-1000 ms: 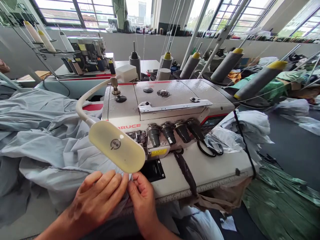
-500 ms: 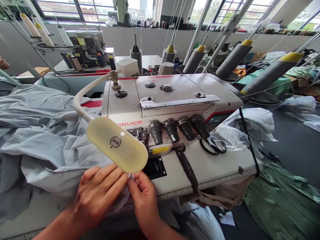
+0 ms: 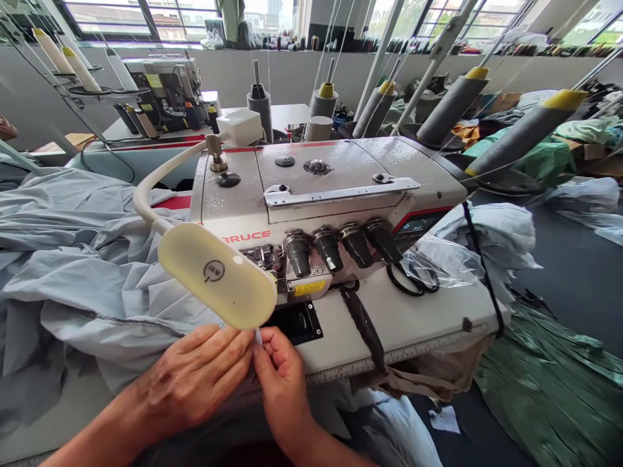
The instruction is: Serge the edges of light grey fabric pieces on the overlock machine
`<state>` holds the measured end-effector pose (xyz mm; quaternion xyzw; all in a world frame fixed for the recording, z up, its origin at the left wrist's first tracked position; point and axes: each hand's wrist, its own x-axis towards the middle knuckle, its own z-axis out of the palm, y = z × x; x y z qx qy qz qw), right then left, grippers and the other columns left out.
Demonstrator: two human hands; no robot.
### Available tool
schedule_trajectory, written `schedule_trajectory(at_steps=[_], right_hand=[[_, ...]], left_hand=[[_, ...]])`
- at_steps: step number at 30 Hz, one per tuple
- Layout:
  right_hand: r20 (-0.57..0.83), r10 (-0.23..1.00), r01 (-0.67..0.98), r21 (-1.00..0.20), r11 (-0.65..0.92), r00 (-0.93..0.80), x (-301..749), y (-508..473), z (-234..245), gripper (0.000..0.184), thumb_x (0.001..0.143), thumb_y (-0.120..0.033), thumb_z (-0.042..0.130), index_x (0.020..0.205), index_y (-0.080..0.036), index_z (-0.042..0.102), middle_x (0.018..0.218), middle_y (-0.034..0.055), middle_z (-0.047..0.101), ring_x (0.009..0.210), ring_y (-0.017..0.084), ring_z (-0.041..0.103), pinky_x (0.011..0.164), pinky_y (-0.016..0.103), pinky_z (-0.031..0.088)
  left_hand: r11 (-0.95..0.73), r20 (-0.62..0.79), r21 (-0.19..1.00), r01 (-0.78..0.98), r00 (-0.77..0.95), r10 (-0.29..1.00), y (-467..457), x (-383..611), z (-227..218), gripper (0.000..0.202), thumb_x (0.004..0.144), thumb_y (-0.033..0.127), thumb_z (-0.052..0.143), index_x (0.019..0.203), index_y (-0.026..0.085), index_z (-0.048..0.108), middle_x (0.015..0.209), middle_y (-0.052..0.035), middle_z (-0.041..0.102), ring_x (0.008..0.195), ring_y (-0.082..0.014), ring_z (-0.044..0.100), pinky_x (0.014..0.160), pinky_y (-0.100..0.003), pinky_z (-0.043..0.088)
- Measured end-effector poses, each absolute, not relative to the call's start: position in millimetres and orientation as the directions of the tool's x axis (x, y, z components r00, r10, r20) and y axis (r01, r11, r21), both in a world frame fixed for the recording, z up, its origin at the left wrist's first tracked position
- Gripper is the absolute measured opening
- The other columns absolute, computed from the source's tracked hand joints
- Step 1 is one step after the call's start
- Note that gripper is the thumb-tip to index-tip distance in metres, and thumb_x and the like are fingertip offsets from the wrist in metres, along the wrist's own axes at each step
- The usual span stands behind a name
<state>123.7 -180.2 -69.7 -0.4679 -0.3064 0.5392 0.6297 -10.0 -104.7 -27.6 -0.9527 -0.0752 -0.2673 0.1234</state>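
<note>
Grey cloth (image 3: 114,288), wrinkled and seamed, lies left to lower centre, one bit pinched by right hand (image 3: 283,383), left hand (image 3: 197,370) alongside, grip unclear; clear plastic bag (image 3: 450,261), centre right, contents indistinct.

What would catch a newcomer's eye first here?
Probably the pale yellow oval lamp head, hanging before the white metal sewing machine with red lettering. Just below the lamp head, the left hand and right hand meet at light grey cloth. Behind rise grey thread cones, most yellow-topped.
</note>
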Motion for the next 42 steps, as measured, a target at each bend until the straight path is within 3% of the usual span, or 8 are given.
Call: schedule_trajectory(at_steps=[11, 15, 18, 21, 29, 37, 40, 42], right_hand=[[-0.089, 0.962, -0.285, -0.958, -0.013, 0.257, 120, -186, -74, 0.015, 0.094, -0.03, 0.049, 0.094, -0.018, 0.057, 0.073, 0.0, 0.058, 0.065, 0.013, 0.051, 0.059, 0.021, 0.042], [0.158, 0.919, 0.14, -0.984, 0.113, 0.362, 124, -191, -77, 0.028, 0.095, -0.022, 0.044, 0.122, -0.018, 0.049, 0.065, -0.0015, 0.056, 0.057, 0.014, 0.052, 0.055, 0.023, 0.042], [0.355, 0.9, 0.475, -0.856, 0.204, 0.254, 134, -187, -73, 0.041, 0.093, -0.016, 0.043, 0.134, -0.019, 0.045, 0.077, 0.0039, 0.066, 0.064, 0.017, 0.062, 0.063, 0.026, 0.046], [0.344, 0.927, 0.646, -0.744, 0.174, 0.147, 143, -180, -63, 0.044, 0.091, -0.013, 0.041, 0.134, -0.016, 0.047, 0.089, 0.0102, 0.072, 0.073, 0.024, 0.069, 0.065, 0.03, 0.048], [0.304, 0.945, 0.825, -0.56, 0.075, 0.121, 144, -177, -53, 0.047, 0.085, -0.011, 0.039, 0.132, -0.012, 0.046, 0.068, 0.006, 0.068, 0.058, 0.023, 0.067, 0.053, 0.028, 0.04], [0.314, 0.936, 0.781, -0.62, 0.079, 0.155, 142, -176, -54, 0.038, 0.084, -0.013, 0.038, 0.12, -0.013, 0.049, 0.064, 0.0031, 0.063, 0.056, 0.02, 0.062, 0.052, 0.027, 0.037], [0.263, 0.909, 0.524, -0.85, 0.06, 0.323, 134, -177, -61, 0.025, 0.086, -0.017, 0.041, 0.11, -0.016, 0.05, 0.061, -0.0014, 0.056, 0.054, 0.016, 0.056, 0.053, 0.024, 0.038], [0.1, 0.898, 0.214, -0.977, 0.006, 0.428, 128, -179, -67, 0.016, 0.086, -0.021, 0.045, 0.101, -0.017, 0.049, 0.062, -0.0034, 0.052, 0.053, 0.013, 0.051, 0.052, 0.021, 0.039]], left_hand=[[-0.874, 0.608, -0.064, 0.481, 0.714, 0.348, -120, -4, -35, 0.026, 0.095, 0.015, 0.04, 0.097, 0.017, 0.066, 0.114, -0.0093, 0.068, 0.108, -0.0218, 0.06, 0.093, -0.036, 0.035], [-0.866, 0.623, -0.049, 0.498, 0.693, 0.364, -123, 0, -38, 0.026, 0.095, 0.018, 0.04, 0.095, 0.018, 0.066, 0.116, -0.0093, 0.068, 0.111, -0.0218, 0.058, 0.092, -0.036, 0.034], [-0.863, 0.626, -0.041, 0.503, 0.687, 0.37, -124, 1, -39, 0.028, 0.096, 0.016, 0.038, 0.095, 0.018, 0.066, 0.116, -0.0097, 0.067, 0.111, -0.0216, 0.057, 0.091, -0.036, 0.034], [-0.862, 0.629, -0.01, 0.507, 0.673, 0.388, -125, 1, -40, 0.031, 0.096, 0.016, 0.035, 0.096, 0.018, 0.067, 0.117, -0.0091, 0.067, 0.11, -0.0215, 0.057, 0.09, -0.036, 0.034], [-0.863, 0.647, 0.13, 0.488, 0.618, 0.447, -122, 0, -36, 0.029, 0.09, 0.009, 0.05, 0.117, 0.012, 0.06, 0.114, -0.0117, 0.067, 0.105, -0.023, 0.058, 0.092, -0.037, 0.039], [-0.853, 0.587, 0.172, 0.492, 0.644, 0.49, -117, -1, -35, 0.028, 0.09, 0.008, 0.049, 0.116, 0.013, 0.059, 0.117, -0.0124, 0.061, 0.109, -0.0246, 0.052, 0.092, -0.038, 0.036], [-0.853, 0.556, 0.184, 0.489, 0.664, 0.5, -112, -1, -33, 0.028, 0.091, 0.009, 0.048, 0.116, 0.015, 0.059, 0.117, -0.0104, 0.061, 0.109, -0.0245, 0.051, 0.091, -0.037, 0.036], [-0.847, 0.541, 0.182, 0.5, 0.668, 0.511, -110, 0, -32, 0.027, 0.091, 0.01, 0.047, 0.114, 0.016, 0.06, 0.116, -0.0097, 0.061, 0.108, -0.0249, 0.051, 0.09, -0.038, 0.035]])
